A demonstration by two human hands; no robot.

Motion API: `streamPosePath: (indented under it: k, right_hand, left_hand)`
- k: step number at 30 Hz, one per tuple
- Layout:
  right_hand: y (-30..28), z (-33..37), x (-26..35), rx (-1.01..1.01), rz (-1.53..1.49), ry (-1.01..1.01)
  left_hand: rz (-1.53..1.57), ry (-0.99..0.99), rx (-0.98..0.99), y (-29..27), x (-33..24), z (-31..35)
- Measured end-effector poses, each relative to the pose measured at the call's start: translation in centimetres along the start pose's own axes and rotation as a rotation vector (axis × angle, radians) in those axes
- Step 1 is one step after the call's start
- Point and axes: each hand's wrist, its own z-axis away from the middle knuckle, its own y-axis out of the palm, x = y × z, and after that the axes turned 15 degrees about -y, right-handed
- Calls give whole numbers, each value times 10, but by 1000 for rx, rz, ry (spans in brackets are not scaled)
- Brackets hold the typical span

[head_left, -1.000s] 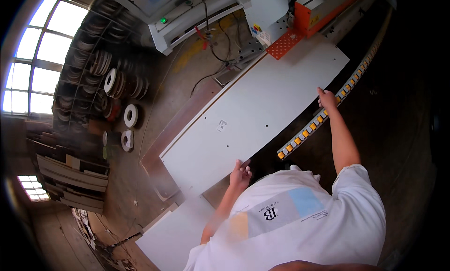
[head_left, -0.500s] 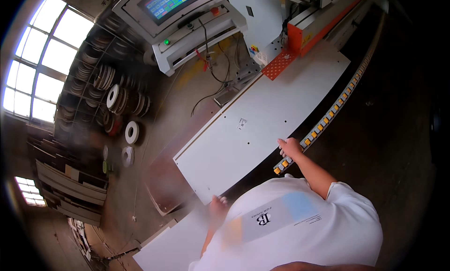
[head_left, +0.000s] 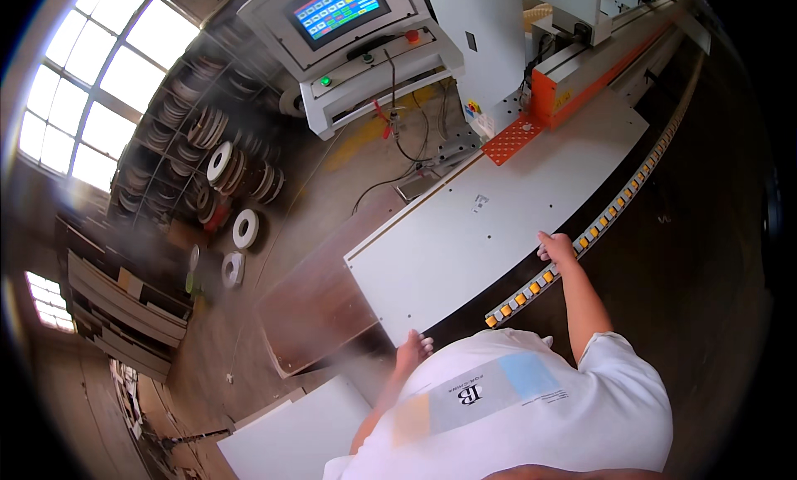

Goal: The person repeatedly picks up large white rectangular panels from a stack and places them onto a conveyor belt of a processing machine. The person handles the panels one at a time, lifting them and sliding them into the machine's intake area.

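Note:
A long white panel (head_left: 440,268), with small drilled holes and a small label, lies in front of me and runs up to the orange perforated plate (head_left: 512,141) of a machine. My left hand (head_left: 412,349) is at the panel's near-left end, fingers curled at its edge. Further along the near edge, my right hand (head_left: 558,249) grips the panel with thumb and bent fingers. The right wrist passes over a roller strip (head_left: 598,224) with yellow and grey rollers. The undersides of both grips are hidden.
A brown tabletop (head_left: 315,314) extends beyond the panel's left end. Another white board (head_left: 299,426) is at lower left. A control console with a lit screen (head_left: 339,11) stands ahead. Hoses and cables (head_left: 397,140) hang below it. Rolls of edging (head_left: 224,165) fill a rack at left.
The panel has slid away to the upper right, along the machine, with both hands moving along with it. More of the brown tabletop shows. The whole view has also shifted somewhat.

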Motion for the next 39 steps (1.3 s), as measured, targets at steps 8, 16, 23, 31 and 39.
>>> streamPosePath:
  k: [8, 16, 23, 31, 39]
  right_hand:
    - [-26, -33, -9, -241, 83, -43]
    - [46, 11, -19, -37, -89, 15]
    - [109, 85, 1, 356, 96, 12]
    - [100, 71, -11, 207, -62, 17]
    - [60, 26, -21, 17, 86, -54]
  left_hand:
    - [-323, -66, 39, 48, 6, -16]
    - [-446, 130, -214, -43, 51, -27]
    - [-820, 52, -754, -184, 132, 21]
    - [-761, 193, -689, -216, 191, 8]
    - [-690, 317, -440, -176, 197, -11]
